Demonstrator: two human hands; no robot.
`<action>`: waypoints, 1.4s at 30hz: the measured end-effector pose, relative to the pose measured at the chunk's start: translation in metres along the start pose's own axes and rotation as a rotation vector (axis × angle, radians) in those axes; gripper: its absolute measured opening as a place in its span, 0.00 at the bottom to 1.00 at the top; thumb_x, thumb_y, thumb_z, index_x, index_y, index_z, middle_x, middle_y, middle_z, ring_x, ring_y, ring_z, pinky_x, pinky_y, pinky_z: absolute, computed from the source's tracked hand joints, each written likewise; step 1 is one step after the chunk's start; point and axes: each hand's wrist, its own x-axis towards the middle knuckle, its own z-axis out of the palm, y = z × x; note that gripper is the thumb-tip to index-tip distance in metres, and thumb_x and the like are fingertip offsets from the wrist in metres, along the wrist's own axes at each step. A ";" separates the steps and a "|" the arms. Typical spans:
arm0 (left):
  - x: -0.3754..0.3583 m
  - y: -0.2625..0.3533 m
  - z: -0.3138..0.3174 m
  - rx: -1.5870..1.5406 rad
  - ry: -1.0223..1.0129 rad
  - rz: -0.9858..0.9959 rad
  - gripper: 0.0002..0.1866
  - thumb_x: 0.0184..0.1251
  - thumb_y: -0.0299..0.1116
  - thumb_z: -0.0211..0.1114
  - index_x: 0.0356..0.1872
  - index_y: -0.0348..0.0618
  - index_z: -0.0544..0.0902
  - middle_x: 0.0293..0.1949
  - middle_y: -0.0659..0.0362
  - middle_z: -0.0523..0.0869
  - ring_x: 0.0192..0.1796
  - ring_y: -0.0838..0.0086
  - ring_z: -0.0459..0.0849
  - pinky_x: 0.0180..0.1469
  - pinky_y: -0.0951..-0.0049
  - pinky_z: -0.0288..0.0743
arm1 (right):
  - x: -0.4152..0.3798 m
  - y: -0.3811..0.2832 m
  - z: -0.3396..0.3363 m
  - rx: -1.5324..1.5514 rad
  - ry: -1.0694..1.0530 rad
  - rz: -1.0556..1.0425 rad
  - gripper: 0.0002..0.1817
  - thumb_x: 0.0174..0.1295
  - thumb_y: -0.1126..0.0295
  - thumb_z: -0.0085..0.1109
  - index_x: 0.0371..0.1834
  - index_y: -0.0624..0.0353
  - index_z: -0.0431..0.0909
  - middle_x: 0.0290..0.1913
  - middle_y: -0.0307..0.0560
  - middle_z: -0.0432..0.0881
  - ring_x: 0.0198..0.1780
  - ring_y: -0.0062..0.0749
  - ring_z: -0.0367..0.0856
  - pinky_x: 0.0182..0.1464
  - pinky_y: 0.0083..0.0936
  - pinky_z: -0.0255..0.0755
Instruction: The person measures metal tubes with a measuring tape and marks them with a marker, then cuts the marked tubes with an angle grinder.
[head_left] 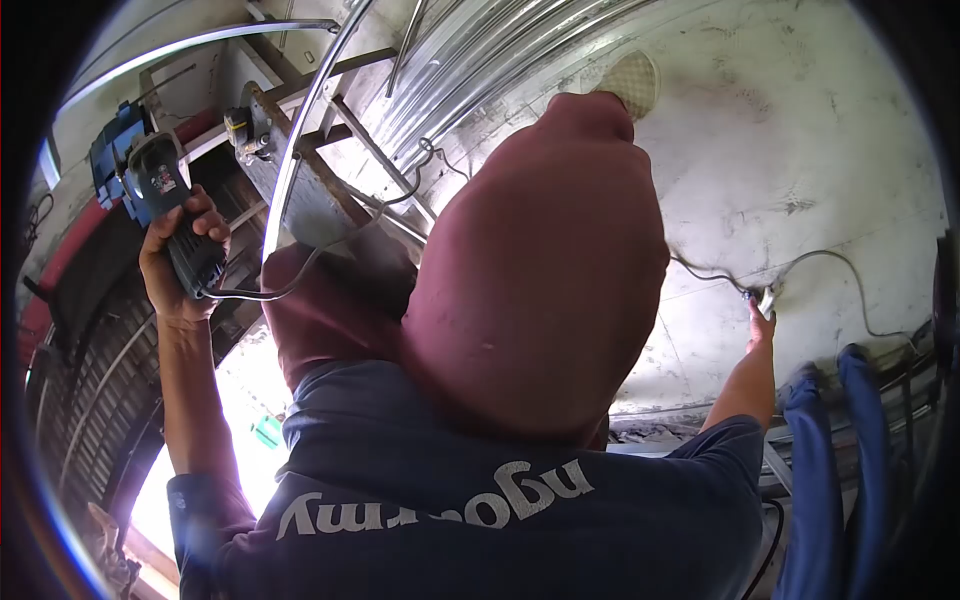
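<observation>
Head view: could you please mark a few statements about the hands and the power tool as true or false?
1. The left hand grips a blue power tool. True.
2. The tool has no cord. False: a cord trails from its handle.
3. The right hand holds a cable end against the pale wall. True.
4. The head covering is green. False: it is maroon.

A pale, stained floor (800, 150) carried a thin grey cable (840, 262) that snaked across it, while a round woven disc (632, 82) lay flat near curved metal rods (480, 60).
</observation>
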 end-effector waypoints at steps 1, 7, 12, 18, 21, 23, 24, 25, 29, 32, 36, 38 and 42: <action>0.003 0.001 0.008 0.045 -0.005 0.011 0.26 0.81 0.30 0.67 0.71 0.26 0.71 0.50 0.55 0.80 0.47 0.69 0.81 0.56 0.62 0.83 | 0.008 0.008 0.008 -0.012 -0.010 -0.027 0.67 0.57 0.41 0.91 0.91 0.65 0.61 0.83 0.64 0.77 0.81 0.54 0.78 0.85 0.52 0.66; 0.007 -0.007 0.055 0.204 -0.064 0.041 0.29 0.78 0.29 0.66 0.73 0.25 0.69 0.51 0.54 0.81 0.44 0.68 0.82 0.51 0.59 0.84 | -0.011 -0.040 0.095 -0.191 0.381 -0.229 0.59 0.53 0.31 0.87 0.71 0.75 0.80 0.65 0.71 0.89 0.69 0.64 0.88 0.73 0.50 0.81; -0.007 -0.022 0.075 0.261 -0.142 0.012 0.36 0.75 0.29 0.68 0.79 0.26 0.65 0.50 0.53 0.79 0.43 0.68 0.82 0.48 0.60 0.82 | -0.037 -0.132 0.155 -0.325 0.603 -0.368 0.58 0.60 0.30 0.82 0.71 0.79 0.77 0.65 0.78 0.87 0.65 0.74 0.88 0.69 0.55 0.84; -0.021 -0.032 0.068 0.267 -0.156 -0.012 0.38 0.73 0.28 0.71 0.80 0.30 0.65 0.51 0.53 0.78 0.42 0.67 0.82 0.47 0.60 0.83 | -0.018 -0.275 0.202 -0.222 0.390 -0.772 0.46 0.72 0.41 0.77 0.77 0.70 0.73 0.69 0.74 0.83 0.70 0.73 0.83 0.72 0.58 0.80; -0.018 -0.034 0.057 0.217 -0.189 -0.047 0.36 0.75 0.28 0.69 0.80 0.33 0.63 0.52 0.53 0.79 0.43 0.67 0.82 0.49 0.58 0.83 | -0.055 -0.364 0.219 -0.116 0.503 -0.746 0.49 0.73 0.38 0.74 0.77 0.72 0.70 0.69 0.76 0.82 0.66 0.75 0.87 0.69 0.59 0.82; -0.016 -0.033 0.047 0.179 -0.193 -0.069 0.35 0.76 0.27 0.68 0.80 0.33 0.63 0.52 0.53 0.79 0.44 0.67 0.82 0.50 0.57 0.84 | -0.091 -0.410 0.217 -0.017 0.590 -0.830 0.42 0.72 0.40 0.74 0.71 0.67 0.76 0.66 0.74 0.84 0.63 0.73 0.88 0.66 0.59 0.84; -0.014 -0.033 0.043 0.168 -0.190 -0.082 0.35 0.76 0.27 0.67 0.79 0.33 0.64 0.52 0.53 0.79 0.44 0.67 0.82 0.50 0.57 0.84 | -0.105 -0.423 0.214 0.007 0.583 -0.867 0.43 0.73 0.39 0.73 0.72 0.69 0.75 0.63 0.74 0.85 0.63 0.72 0.87 0.66 0.58 0.84; -0.015 -0.032 0.040 0.155 -0.180 -0.088 0.34 0.76 0.27 0.66 0.79 0.33 0.64 0.51 0.53 0.79 0.44 0.67 0.82 0.51 0.57 0.84 | -0.116 -0.434 0.211 0.033 0.569 -0.912 0.44 0.74 0.38 0.73 0.72 0.70 0.74 0.61 0.73 0.85 0.63 0.71 0.87 0.66 0.57 0.84; -0.011 -0.034 0.029 0.099 -0.119 -0.105 0.31 0.78 0.27 0.63 0.78 0.31 0.66 0.52 0.54 0.78 0.45 0.66 0.81 0.51 0.57 0.84 | -0.135 -0.451 0.201 0.132 0.581 -1.041 0.39 0.74 0.46 0.76 0.71 0.69 0.75 0.58 0.71 0.84 0.60 0.69 0.87 0.63 0.55 0.84; -0.004 -0.034 0.023 0.062 -0.136 -0.137 0.30 0.79 0.26 0.62 0.78 0.31 0.66 0.52 0.54 0.77 0.45 0.65 0.81 0.53 0.56 0.84 | -0.139 -0.441 0.188 0.220 0.563 -1.203 0.34 0.73 0.58 0.78 0.71 0.70 0.74 0.56 0.71 0.83 0.56 0.68 0.86 0.60 0.54 0.82; 0.003 -0.034 0.019 0.053 -0.144 -0.157 0.30 0.79 0.26 0.62 0.78 0.31 0.65 0.52 0.53 0.77 0.45 0.64 0.81 0.53 0.55 0.83 | -0.155 -0.418 0.172 0.135 0.580 -1.149 0.33 0.74 0.53 0.77 0.68 0.66 0.77 0.55 0.67 0.86 0.56 0.65 0.89 0.59 0.53 0.85; 0.006 -0.034 0.018 0.041 -0.143 -0.162 0.31 0.79 0.25 0.62 0.79 0.31 0.65 0.52 0.53 0.77 0.46 0.64 0.81 0.53 0.54 0.83 | -0.153 -0.407 0.169 0.086 0.603 -1.104 0.34 0.75 0.48 0.77 0.67 0.66 0.77 0.56 0.67 0.86 0.57 0.66 0.90 0.60 0.54 0.86; 0.006 -0.034 0.020 0.046 -0.188 -0.171 0.31 0.79 0.25 0.62 0.79 0.31 0.65 0.53 0.53 0.77 0.46 0.64 0.81 0.54 0.54 0.83 | -0.149 -0.391 0.163 0.012 0.578 -1.070 0.31 0.77 0.48 0.75 0.64 0.64 0.78 0.54 0.65 0.88 0.54 0.66 0.91 0.56 0.54 0.87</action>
